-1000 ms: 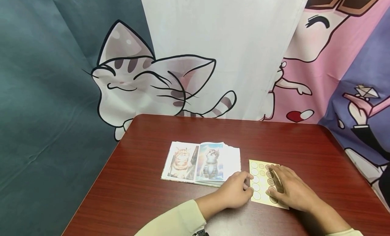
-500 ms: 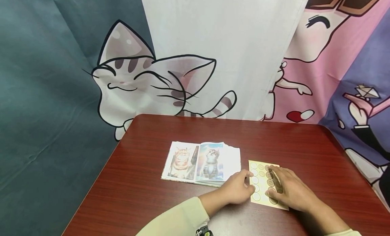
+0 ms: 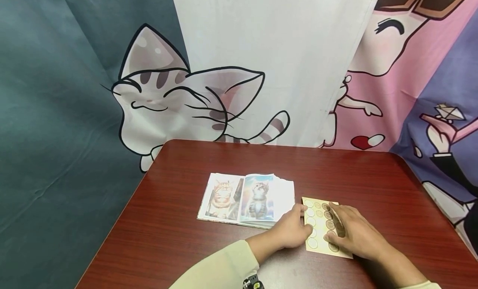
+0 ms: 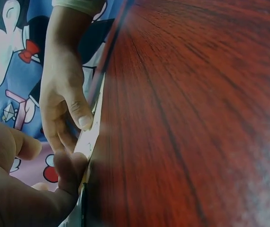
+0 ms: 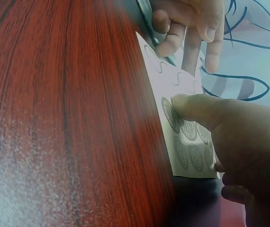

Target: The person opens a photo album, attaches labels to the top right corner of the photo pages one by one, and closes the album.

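Observation:
A pale yellow sheet of round stickers (image 3: 319, 227) lies between my two hands, right of an open book. Its left column shows pale circles; the circles further right carry printed patterns. My left hand (image 3: 288, 229) pinches the sheet's left edge, thumb and finger close together there. From the other side my right hand (image 3: 360, 233) grips it. The right thumb (image 5: 196, 108) presses on printed stickers in the right wrist view, while the other fingers go round the far edge, partly hidden. In the left wrist view the sheet (image 4: 91, 137) appears almost edge-on.
The open book (image 3: 284, 195) lies just left of the sheet, with cat pictures on its pages. Both rest at a dark red wooden table (image 3: 179, 247). A printed cartoon cloth (image 3: 298, 40) hangs behind the table. A watch (image 3: 253, 282) sits on the left wrist.
The sticker sheet has shifted slightly left and turned a little. My left hand has moved up along its left edge. The right hand has followed slightly left; the book has not moved.

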A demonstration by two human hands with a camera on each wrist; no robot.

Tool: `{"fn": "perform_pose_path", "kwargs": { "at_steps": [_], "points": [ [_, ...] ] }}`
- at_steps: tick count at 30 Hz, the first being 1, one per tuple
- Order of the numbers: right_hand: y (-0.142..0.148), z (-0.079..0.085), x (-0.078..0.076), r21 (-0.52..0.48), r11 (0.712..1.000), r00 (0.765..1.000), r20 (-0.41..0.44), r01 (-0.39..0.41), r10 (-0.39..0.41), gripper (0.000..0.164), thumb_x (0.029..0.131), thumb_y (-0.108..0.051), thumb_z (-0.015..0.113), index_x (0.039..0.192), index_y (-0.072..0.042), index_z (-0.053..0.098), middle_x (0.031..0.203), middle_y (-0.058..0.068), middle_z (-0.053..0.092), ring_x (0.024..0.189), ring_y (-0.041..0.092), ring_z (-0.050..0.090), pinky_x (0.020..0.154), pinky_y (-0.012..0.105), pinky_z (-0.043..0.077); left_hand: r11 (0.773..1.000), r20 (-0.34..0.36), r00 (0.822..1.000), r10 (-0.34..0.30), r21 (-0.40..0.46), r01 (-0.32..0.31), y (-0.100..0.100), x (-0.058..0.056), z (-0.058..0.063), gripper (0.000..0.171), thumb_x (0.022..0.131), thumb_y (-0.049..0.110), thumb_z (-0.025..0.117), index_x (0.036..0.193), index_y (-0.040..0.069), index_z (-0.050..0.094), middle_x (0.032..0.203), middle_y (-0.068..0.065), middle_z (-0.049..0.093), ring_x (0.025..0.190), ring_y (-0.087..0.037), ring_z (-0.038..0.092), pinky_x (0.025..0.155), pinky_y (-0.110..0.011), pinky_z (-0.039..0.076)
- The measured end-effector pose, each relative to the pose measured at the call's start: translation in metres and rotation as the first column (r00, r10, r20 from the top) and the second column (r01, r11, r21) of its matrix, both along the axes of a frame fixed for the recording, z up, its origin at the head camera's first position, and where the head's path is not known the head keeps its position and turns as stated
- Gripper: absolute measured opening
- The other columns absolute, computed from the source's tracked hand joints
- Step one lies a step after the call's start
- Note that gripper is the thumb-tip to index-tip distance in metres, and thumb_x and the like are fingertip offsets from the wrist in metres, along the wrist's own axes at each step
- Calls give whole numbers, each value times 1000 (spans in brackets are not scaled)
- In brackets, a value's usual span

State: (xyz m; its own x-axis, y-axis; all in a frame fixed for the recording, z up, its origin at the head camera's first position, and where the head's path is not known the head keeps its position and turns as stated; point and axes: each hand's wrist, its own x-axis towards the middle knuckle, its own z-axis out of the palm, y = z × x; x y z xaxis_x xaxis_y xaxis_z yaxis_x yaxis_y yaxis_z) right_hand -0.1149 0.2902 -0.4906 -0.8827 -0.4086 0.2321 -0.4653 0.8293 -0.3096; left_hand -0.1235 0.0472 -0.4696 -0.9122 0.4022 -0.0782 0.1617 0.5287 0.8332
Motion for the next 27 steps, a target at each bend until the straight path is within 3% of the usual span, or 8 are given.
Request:
{"fn": "perform_pose_path", "kwargs": {
  "at_steps": [6,10,16,21,27],
  "points": [
    [-1,0,1,-13,1000,1000,0,5,-5,93,72,-36,92,145,3,51,135,22,60,125,40,51,99,58,43,997,-27,1000,-1,77,3,0,0,-3,44,88,12,66,131,9,58,109,4,66,88,-2,59,84,-20,48],
    [-3,2,2,-27,1000,1000,-17,2,-2,91,72,-36,92,145,1,51,134,20,60,126,38,51,97,57,44,990,-9,999,41,135,-40,2,1,-4,42,90,13,69,129,13,57,102,11,66,73,3,57,73,-18,48],
    [-7,5,4,-50,999,1000,-23,-3,2,90,75,-39,91,148,-5,51,133,15,61,126,33,51,96,54,45,968,35,993,116,219,-121,5,2,-4,59,88,15,78,138,13,47,92,14,63,68,2,57,63,-19,48],
    [-11,6,6,-48,999,998,-59,-25,22,86,77,-40,90,148,-7,52,131,10,63,127,29,51,101,35,40,961,51,991,122,242,-130,6,0,-5,71,86,14,81,145,7,42,88,14,61,67,2,57,61,-19,49],
    [-13,7,7,-57,998,995,-93,-37,32,85,77,-39,90,147,-8,54,131,7,63,126,26,52,103,22,33,944,85,988,131,293,-151,7,-1,-5,63,86,12,82,138,-1,49,80,12,59,64,2,56,59,-18,49]
  ]
}}
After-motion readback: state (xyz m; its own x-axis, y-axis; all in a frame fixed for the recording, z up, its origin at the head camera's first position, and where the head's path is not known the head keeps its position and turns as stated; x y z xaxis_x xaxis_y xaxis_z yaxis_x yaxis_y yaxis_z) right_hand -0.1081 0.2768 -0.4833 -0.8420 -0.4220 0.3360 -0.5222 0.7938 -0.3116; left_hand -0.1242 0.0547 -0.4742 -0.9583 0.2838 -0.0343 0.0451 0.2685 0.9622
